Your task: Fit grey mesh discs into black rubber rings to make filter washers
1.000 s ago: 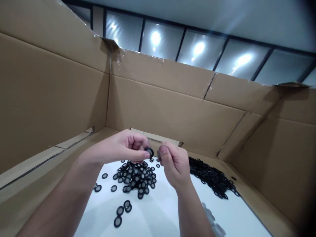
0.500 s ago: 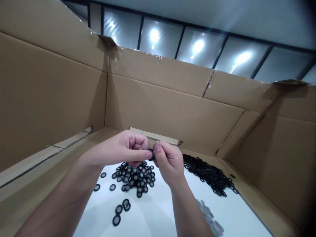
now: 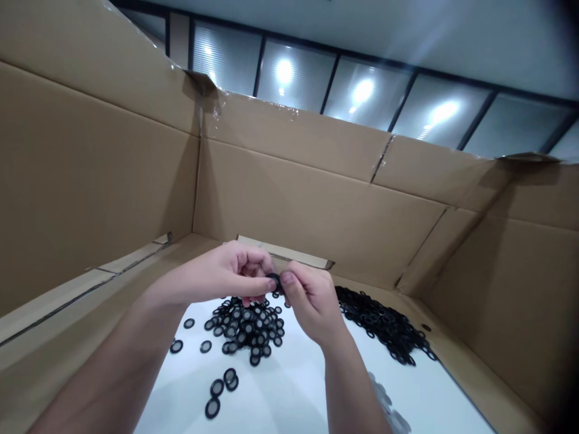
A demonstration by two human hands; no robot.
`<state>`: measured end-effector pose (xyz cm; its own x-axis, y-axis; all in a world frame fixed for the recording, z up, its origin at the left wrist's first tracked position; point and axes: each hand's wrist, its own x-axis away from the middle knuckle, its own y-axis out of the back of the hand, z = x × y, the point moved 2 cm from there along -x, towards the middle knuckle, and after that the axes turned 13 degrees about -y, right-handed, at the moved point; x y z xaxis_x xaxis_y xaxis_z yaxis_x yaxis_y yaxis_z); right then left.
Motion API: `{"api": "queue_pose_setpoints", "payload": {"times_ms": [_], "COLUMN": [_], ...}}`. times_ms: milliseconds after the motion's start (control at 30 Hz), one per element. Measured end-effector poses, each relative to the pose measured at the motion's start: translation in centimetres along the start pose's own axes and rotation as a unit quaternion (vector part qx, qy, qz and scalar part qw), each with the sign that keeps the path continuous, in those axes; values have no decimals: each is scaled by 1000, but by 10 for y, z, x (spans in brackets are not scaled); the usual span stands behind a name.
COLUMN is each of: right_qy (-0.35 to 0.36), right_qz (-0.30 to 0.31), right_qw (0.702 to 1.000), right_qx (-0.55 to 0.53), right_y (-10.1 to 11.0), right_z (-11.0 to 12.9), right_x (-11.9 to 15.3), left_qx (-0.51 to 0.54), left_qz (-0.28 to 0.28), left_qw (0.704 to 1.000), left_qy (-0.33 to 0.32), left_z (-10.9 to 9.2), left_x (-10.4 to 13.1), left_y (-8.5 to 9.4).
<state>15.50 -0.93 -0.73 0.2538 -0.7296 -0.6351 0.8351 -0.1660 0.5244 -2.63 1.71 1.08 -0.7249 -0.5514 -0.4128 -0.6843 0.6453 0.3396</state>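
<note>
My left hand (image 3: 242, 271) pinches a small black ring (image 3: 274, 279) between thumb and curled fingers. From the other side my right hand (image 3: 312, 295) closes its thumb and forefinger on the same ring. The hands almost meet, raised over a white surface (image 3: 280, 392). Whether a disc sits inside the held ring cannot be made out. Below the left hand lies a heap of black rings with grey centres (image 3: 248, 328). Several similar pieces lie loose nearer me, among them a ring with a grey centre (image 3: 212, 407).
Right of my right hand is a pile of black rings without centres (image 3: 382, 322). Thin grey discs (image 3: 395, 416) lie partly behind my right forearm. Tall cardboard walls (image 3: 289, 163) stand at the left, back and right. A single ring (image 3: 426, 327) lies on the cardboard.
The left fingers have loosened slightly, and more of the black ring shows between the hands. The right hand stays against it. The view has shifted a little.
</note>
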Motion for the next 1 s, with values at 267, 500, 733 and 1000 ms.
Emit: {"api": "queue_pose_setpoints", "payload": {"times_ms": [267,500,733,1000], "right_qy": [3,-17,1,1], "right_qz": [-33,23,37,41], "right_qw": [999,997,993,991], "right_qx": [27,70,112,126], "right_y": [4,15,16,18], "right_z": [0,0,-1,1], "right_x": [-1,-1,0,1], "left_qx": [0,36,5,-23], "left_qz": [-29,-96,-50,-47], "left_qw": [1000,995,999,998], "left_qy": [-7,0,-11,-30], "left_z": [0,5,10,11], "left_x": [-6,-12,-11,-14], "left_y": [-3,-1,0,1]}}
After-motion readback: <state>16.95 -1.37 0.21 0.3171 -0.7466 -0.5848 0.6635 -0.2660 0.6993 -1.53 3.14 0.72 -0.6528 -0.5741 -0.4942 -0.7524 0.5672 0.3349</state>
